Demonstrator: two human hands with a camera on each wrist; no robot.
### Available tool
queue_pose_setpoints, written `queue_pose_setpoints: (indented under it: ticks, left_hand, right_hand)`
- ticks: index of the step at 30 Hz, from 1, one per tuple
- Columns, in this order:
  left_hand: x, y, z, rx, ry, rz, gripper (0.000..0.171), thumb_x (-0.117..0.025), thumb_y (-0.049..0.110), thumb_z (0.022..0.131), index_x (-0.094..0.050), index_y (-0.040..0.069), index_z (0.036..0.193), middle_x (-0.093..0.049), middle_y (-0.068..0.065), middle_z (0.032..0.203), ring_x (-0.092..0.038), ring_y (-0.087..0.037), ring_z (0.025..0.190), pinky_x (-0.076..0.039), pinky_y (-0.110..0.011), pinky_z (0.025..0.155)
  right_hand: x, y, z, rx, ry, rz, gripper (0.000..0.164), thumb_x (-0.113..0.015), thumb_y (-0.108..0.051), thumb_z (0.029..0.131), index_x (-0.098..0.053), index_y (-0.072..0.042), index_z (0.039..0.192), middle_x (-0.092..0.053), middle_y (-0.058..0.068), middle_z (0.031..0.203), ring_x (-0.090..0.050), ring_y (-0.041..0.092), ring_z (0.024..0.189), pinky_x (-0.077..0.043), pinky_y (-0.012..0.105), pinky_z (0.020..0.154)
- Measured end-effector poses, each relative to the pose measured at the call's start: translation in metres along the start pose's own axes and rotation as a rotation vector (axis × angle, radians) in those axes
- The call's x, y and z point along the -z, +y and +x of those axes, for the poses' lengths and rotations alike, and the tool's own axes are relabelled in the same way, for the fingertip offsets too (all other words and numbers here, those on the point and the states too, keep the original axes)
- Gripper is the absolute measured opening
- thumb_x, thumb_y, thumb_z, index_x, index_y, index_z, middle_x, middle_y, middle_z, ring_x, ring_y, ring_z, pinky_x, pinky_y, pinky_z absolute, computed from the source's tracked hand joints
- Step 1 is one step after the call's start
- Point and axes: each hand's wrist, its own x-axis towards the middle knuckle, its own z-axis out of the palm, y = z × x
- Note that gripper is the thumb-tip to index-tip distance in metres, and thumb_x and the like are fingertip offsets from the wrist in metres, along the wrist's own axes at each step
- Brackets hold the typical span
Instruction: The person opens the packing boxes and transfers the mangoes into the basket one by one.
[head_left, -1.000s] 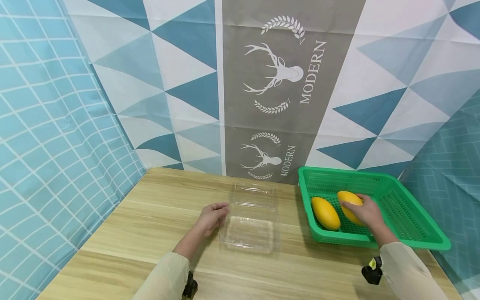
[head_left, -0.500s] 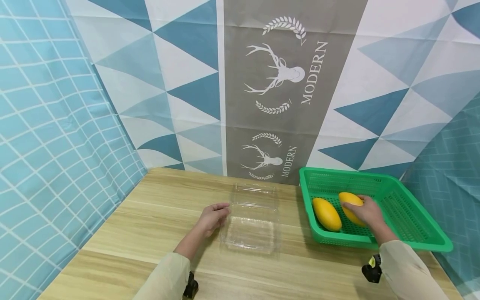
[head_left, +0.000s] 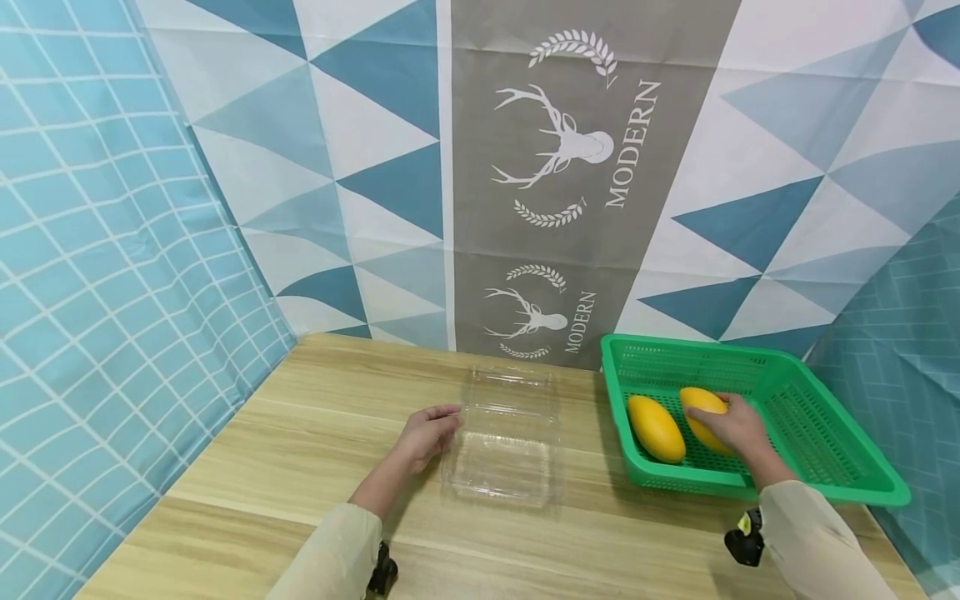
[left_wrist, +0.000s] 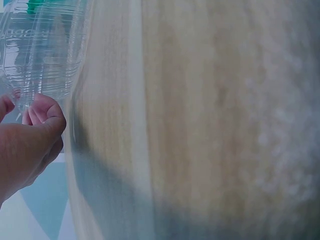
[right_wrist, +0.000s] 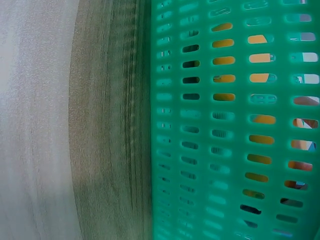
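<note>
In the head view, a clear plastic clamshell box [head_left: 501,467] lies on the table with its lid folded back. My left hand [head_left: 429,435] is at the box's left side, holding its edge near the hinge with thumb and fingers; the left wrist view shows curled fingers [left_wrist: 47,112] at the clear rim. Inside a green plastic basket [head_left: 817,425] on the right are two yellow mangoes. My right hand [head_left: 738,427] grips the right mango [head_left: 703,417], its far side covered by the fingers. The left mango [head_left: 656,429] lies beside it, untouched by the hand.
The wooden table [head_left: 300,467] ends at a patterned cloth wall [head_left: 382,208] behind, with a blue checked cloth [head_left: 112,250] on the left. The basket's slotted side [right_wrist: 235,125] fills much of the right wrist view and blocks sight of the right hand.
Both hands, the box and the mangoes keep their places. The whole head view has shifted very slightly.
</note>
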Motion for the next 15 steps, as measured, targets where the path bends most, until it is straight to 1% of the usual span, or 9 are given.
queue_pose_setpoints:
  ticks: [9, 15]
  left_hand:
    - [0.0012, -0.0001, 0.0017, 0.002, 0.000, -0.003, 0.037, -0.055, 0.011, 0.093, -0.050, -0.003, 0.128, -0.054, -0.007, 0.101, -0.047, -0.012, 0.077, -0.046, -0.025, 0.071]
    - [0.0005, -0.0004, 0.0018, 0.003, 0.003, 0.003, 0.038, -0.055, 0.011, 0.093, -0.050, -0.003, 0.128, -0.054, -0.006, 0.100, -0.047, -0.012, 0.076, -0.046, -0.025, 0.070]
  right_hand:
    - [0.0020, -0.0050, -0.0006, 0.000, -0.014, -0.013, 0.092, -0.051, -0.050, 0.089, -0.016, 0.017, 0.140, -0.035, 0.039, 0.126, -0.049, 0.043, 0.098, -0.049, 0.039, 0.067]
    - [0.0023, -0.0066, -0.0007, -0.002, -0.024, -0.009, 0.091, -0.052, -0.049, 0.090, -0.015, 0.018, 0.140, -0.035, 0.040, 0.125, -0.049, 0.043, 0.098, -0.049, 0.039, 0.067]
